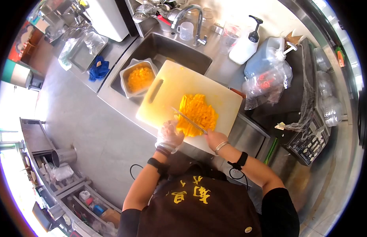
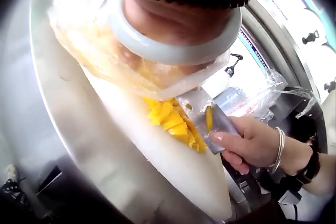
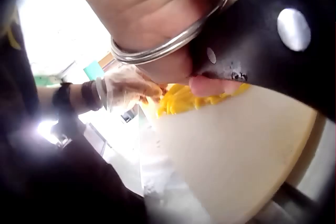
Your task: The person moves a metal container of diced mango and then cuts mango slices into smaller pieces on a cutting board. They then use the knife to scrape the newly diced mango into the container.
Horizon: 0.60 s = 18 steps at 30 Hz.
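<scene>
A heap of cut mango (image 1: 197, 112), bright yellow-orange, lies on the white cutting board (image 1: 219, 93). My right hand (image 1: 216, 140) grips a knife (image 1: 187, 117), its blade lying across the heap in the head view. In the left wrist view a yellow piece sticks to the broad knife blade (image 2: 223, 123), and the right thumb rests against it. My left hand (image 1: 170, 133), in a clear plastic glove, is at the near left edge of the heap, with its fingertips at the mango (image 3: 181, 100) in the right wrist view. The glove partly hides its fingers.
A metal pan (image 1: 126, 85) of mango pieces stands left of the board, over the sink (image 1: 152, 39). Behind are a faucet (image 1: 199, 23), a clear mug (image 1: 186, 31) and a white pump bottle (image 1: 244, 47). Bagged items (image 1: 266, 81) and a dark appliance (image 1: 309, 138) stand on the right.
</scene>
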Tool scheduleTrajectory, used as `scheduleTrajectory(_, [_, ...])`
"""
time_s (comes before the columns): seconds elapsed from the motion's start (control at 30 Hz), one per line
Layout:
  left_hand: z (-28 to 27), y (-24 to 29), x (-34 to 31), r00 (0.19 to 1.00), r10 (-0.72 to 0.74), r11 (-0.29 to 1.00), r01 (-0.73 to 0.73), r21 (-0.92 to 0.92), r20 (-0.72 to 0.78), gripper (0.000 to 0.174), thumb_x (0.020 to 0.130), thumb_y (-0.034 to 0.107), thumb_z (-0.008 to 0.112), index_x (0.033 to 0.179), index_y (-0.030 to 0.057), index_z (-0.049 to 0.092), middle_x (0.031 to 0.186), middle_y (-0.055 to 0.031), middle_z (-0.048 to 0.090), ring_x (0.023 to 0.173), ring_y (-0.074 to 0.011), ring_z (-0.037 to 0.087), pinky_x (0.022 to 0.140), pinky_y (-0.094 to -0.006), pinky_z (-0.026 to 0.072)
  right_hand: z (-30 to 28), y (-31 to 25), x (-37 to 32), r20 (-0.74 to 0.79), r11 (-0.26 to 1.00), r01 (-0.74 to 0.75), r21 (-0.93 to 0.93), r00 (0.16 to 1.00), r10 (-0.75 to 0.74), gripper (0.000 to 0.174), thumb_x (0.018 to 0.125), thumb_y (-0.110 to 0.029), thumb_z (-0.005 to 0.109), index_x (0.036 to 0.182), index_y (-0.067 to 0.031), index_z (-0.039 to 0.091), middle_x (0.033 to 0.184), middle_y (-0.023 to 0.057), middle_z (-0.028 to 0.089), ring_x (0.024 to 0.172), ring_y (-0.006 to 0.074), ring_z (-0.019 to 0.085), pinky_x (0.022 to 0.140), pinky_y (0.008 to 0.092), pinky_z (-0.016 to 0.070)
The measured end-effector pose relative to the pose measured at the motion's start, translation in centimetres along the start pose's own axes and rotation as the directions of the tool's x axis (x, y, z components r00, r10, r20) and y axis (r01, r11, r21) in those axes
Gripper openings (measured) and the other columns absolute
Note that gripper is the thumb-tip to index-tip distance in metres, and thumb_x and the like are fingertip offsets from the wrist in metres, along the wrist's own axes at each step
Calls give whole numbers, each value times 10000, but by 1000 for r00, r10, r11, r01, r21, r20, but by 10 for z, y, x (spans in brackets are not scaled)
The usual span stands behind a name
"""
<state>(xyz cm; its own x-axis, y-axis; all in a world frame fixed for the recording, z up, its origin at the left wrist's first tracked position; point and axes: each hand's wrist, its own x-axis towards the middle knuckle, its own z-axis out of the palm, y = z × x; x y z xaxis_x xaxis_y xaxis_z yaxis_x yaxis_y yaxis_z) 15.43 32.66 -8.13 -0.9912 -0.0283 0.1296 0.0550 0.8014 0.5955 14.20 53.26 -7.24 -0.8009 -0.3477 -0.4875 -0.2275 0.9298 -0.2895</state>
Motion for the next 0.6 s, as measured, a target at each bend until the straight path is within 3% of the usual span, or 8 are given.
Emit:
scheduleTrajectory(0.07, [-3,9,-6,999,-22,1000,22,-12,32,390,638,257,616,925,2,551,884,-166,555,830,-317,533,735,-369,434,-7,-5,-11,-46,1000,2,27,999,-1,223,832,-251,419,889,-38,448,658,168,580,622,342,570,564,447,436])
scheduleTrajectory(0.13, [-8,20,-8,989,-71,996,77,-37,130,500,607,270,653,994,-14,513,947,-177,533,875,-312,517,766,-359,423,-12,-7,-18,21,999,-35,0,999,35,207,821,-234,442,876,-35,458,657,172,576,631,345,568,567,451,434])
scheduleTrajectory(0.23, [4,13,-15,997,-19,997,24,-68,79,491,602,205,667,1008,-14,499,947,-179,528,891,-318,509,761,-359,424,-1,-10,-17,47,993,-121,-4,992,121,211,820,-237,433,868,-34,462,671,183,577,648,352,568,573,459,432])
scheduleTrajectory(0.33, [14,7,-16,996,-51,990,61,-126,80,464,589,142,677,992,-12,504,936,-183,525,889,-328,505,758,-354,425,16,-12,-6,63,997,-81,1,995,81,194,826,-168,361,916,-27,459,754,193,590,722,334,585,615,447,444])
scheduleTrajectory(0.53, [13,9,-16,999,-37,992,41,-115,33,397,587,124,678,926,-7,518,908,-182,528,851,-328,513,715,-371,433,9,-16,9,124,993,-118,-27,985,121,192,826,-172,365,924,-33,455,758,197,589,733,338,583,621,449,443])
scheduleTrajectory(0.57, [13,10,-16,999,-35,993,38,-116,30,397,587,124,678,926,-7,518,908,-182,528,851,-328,513,715,-371,433,8,-14,6,120,993,-118,-28,985,120,192,826,-172,365,924,-33,455,758,197,589,733,338,583,621,449,443])
scheduleTrajectory(0.6, [13,11,-17,999,-34,993,33,-110,-3,375,595,122,671,913,-6,521,894,-183,532,826,-331,521,696,-374,438,9,-11,0,9,996,-78,41,997,78,195,819,-213,409,889,-38,460,697,190,578,671,351,570,591,457,434])
